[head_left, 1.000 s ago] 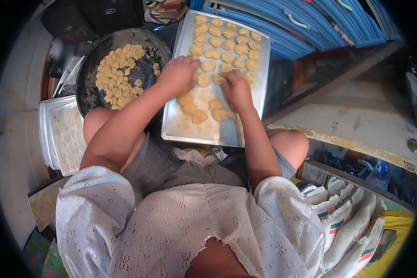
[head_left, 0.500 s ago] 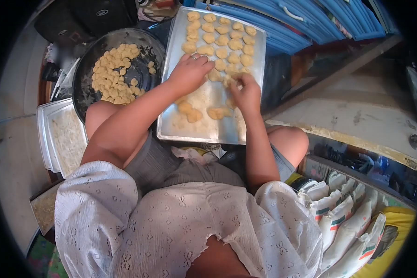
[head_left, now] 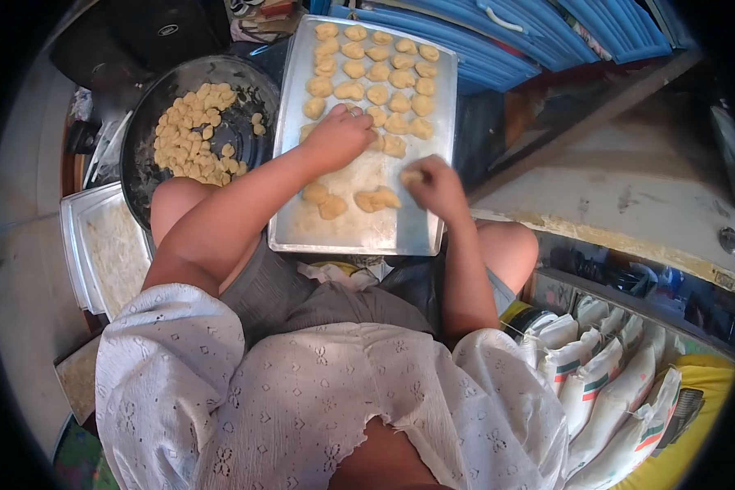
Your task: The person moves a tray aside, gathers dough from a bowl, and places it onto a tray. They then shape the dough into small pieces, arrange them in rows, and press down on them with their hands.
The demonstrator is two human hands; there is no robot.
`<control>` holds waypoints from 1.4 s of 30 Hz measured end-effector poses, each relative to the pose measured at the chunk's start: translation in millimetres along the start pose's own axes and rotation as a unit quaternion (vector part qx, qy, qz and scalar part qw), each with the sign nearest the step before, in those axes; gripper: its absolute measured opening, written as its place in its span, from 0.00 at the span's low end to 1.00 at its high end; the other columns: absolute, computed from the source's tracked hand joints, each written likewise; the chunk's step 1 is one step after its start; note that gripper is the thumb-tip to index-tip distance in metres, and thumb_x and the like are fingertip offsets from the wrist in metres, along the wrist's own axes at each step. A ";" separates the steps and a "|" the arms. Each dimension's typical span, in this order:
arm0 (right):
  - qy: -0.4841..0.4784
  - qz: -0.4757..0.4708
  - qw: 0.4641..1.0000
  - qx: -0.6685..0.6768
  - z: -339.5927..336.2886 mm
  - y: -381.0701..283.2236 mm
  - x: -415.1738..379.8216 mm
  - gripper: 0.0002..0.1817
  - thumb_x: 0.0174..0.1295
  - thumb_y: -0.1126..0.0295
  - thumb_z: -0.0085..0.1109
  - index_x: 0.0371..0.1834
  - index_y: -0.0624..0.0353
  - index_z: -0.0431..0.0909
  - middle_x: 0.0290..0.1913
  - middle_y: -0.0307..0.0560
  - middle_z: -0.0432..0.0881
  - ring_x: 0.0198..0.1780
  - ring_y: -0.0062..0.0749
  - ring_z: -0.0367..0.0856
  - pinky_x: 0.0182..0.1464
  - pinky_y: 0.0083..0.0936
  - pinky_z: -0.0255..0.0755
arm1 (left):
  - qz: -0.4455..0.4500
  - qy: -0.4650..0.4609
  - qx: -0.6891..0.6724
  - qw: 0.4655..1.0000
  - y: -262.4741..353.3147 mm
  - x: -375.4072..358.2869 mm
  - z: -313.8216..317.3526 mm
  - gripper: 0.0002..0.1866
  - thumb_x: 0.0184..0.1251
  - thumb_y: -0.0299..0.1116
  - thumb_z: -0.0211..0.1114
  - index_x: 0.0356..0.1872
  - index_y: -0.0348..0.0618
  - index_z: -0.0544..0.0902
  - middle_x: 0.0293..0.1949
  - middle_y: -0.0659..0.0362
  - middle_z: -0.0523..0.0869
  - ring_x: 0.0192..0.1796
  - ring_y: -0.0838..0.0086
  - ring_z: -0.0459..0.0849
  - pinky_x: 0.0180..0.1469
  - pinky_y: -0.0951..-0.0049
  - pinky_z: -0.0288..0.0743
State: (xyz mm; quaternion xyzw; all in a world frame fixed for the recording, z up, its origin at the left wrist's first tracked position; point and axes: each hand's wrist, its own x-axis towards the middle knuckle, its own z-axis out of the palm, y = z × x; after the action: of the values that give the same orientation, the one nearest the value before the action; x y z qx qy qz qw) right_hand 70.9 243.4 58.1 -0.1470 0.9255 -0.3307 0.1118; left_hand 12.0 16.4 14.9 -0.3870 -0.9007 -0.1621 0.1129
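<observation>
A metal baking tray (head_left: 290,233) rests across my lap, with rows of flattened yellow dough pieces (head_left: 377,72) over its far part. My left hand (head_left: 343,135) reaches over the middle of the tray, fingers curled down on a dough piece at the nearest row; the hand partly hides it. At the tray's right side is my right hand (head_left: 437,188), slightly blurred, pinching a small dough piece (head_left: 412,176) just above the surface. Several loose dough lumps (head_left: 376,198) lie in two clusters on the near part of the tray.
Left of the tray stands a round black basin (head_left: 135,175) holding many dough pieces. More trays (head_left: 110,249) are stacked at far left. Blue slatted panels (head_left: 433,37) are behind, a wooden board (head_left: 621,196) is at right, and white packets (head_left: 596,376) sit at lower right.
My right hand has moved down and right, away from the rows, with a dough piece in its fingers. My left hand stays over the rows, a little lower. The view has shifted slightly.
</observation>
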 end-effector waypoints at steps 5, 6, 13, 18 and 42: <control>0.231 0.105 0.967 -0.018 6.3 11.4 19.9 0.09 0.51 0.71 0.64 0.36 0.59 0.83 0.34 0.51 0.81 0.32 0.44 0.80 0.40 0.32 0.74 | -0.045 0.001 -0.102 0.994 2.8 1.3 -6.1 0.07 0.52 0.26 0.56 0.27 0.47 0.82 0.33 0.57 0.80 0.43 0.65 0.79 0.52 0.63 0.65; 0.228 0.089 0.968 -0.051 9.9 17.2 21.4 0.09 0.51 0.70 0.64 0.36 0.60 0.83 0.34 0.51 0.82 0.34 0.45 0.80 0.40 0.32 0.74 | -0.045 -0.031 -0.101 0.993 0.6 0.5 -10.7 0.07 0.51 0.27 0.60 0.32 0.46 0.82 0.35 0.58 0.80 0.44 0.65 0.78 0.52 0.64 0.65; 0.190 0.048 0.980 -0.024 11.6 -27.4 12.0 0.10 0.49 0.67 0.65 0.32 0.59 0.81 0.34 0.50 0.79 0.41 0.45 0.78 0.44 0.36 0.71 | -0.116 -0.240 -0.247 0.932 -27.7 -20.1 -71.1 0.15 0.46 0.27 0.67 0.39 0.41 0.81 0.40 0.53 0.80 0.49 0.59 0.77 0.51 0.63 0.70; 0.022 -0.079 0.997 0.005 49.3 -68.5 0.6 0.13 0.48 0.67 0.65 0.37 0.57 0.79 0.37 0.49 0.78 0.42 0.46 0.77 0.46 0.37 0.69 | -0.093 -0.299 -0.246 0.917 -30.0 -60.1 -73.2 0.21 0.39 0.24 0.71 0.41 0.42 0.80 0.43 0.53 0.78 0.49 0.59 0.77 0.51 0.64 0.71; 0.109 -0.039 0.993 -0.030 74.0 -67.4 22.8 0.15 0.51 0.67 0.64 0.41 0.57 0.77 0.37 0.50 0.77 0.43 0.49 0.77 0.46 0.38 0.71 | -0.204 -0.099 -0.201 0.953 -28.6 -68.3 -59.0 0.15 0.44 0.26 0.69 0.36 0.37 0.78 0.34 0.50 0.81 0.40 0.55 0.81 0.42 0.62 0.74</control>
State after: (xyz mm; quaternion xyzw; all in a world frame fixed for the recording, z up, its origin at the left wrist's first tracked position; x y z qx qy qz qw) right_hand 85.5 142.9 43.1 -0.1494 0.9351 -0.3212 -0.0067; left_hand 41.7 -69.7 41.0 -0.2238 -0.9160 -0.3198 -0.0925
